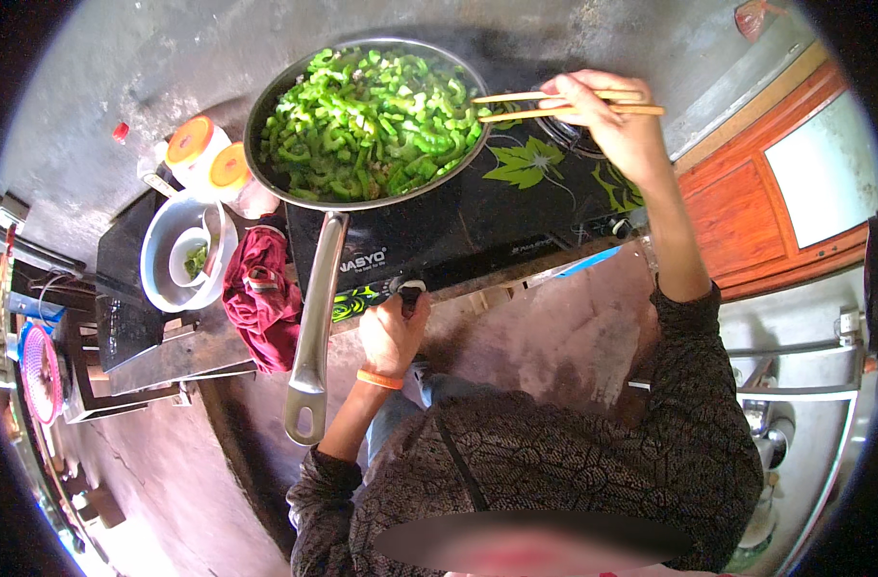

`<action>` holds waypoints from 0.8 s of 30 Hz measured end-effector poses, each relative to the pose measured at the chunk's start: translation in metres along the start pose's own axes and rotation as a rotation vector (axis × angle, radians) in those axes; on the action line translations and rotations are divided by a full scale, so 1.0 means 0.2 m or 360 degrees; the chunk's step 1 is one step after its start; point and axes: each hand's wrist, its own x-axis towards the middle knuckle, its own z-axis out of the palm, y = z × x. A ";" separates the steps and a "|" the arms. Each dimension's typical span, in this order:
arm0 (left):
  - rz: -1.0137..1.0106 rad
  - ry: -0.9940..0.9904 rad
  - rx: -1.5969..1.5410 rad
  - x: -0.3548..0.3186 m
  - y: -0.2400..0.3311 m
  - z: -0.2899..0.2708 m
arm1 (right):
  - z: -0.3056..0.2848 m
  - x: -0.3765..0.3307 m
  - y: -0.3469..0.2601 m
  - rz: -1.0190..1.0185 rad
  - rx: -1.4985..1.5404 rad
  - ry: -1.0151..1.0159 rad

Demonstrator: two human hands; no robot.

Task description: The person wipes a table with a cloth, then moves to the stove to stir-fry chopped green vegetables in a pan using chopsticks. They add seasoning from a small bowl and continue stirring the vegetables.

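At the near edge of the worktop [516, 279], the left hand [393, 332] is closed around a black knob [410, 288] on the front of the dark stove [516, 207], with an orange band [378, 379] round its wrist. Just left of that hand, the long metal handle [314, 327] of the frying pan [266, 106] juts out past the worktop's near edge toward the person. Beside the handle, on the left, a dark red cloth [261, 298] lies bunched up at the stove's left end. Farther left along the worktop sits a white bowl [160, 260] with a smaller white bowl [187, 258] and some green scraps inside it. Behind these, toward the far left corner, two white tubs with orange lids [208, 154] stand close together, touching the pan's rim or just beside it. The pan itself rests on the stove's left burner and is heaped with chopped green vegetables [372, 120]. At the far right, the right hand [607, 115] grips a pair of wooden chopsticks [554, 104], held level, their tips reaching over the pan's right rim into the greens.
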 end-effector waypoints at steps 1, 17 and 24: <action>0.0131 0.0091 0.0070 0.01 0.01 0.00 | 0.03 0.01 0.03 0.0069 0.0091 -0.0002; -0.0906 -0.0372 -0.1776 -0.23 -0.03 -0.41 | 0.47 0.12 -0.03 -0.0339 0.0353 -0.0030; -0.0876 -0.0280 -0.2809 -0.29 0.10 -0.80 | 0.46 0.17 -0.19 -0.0517 0.0469 -0.0195</action>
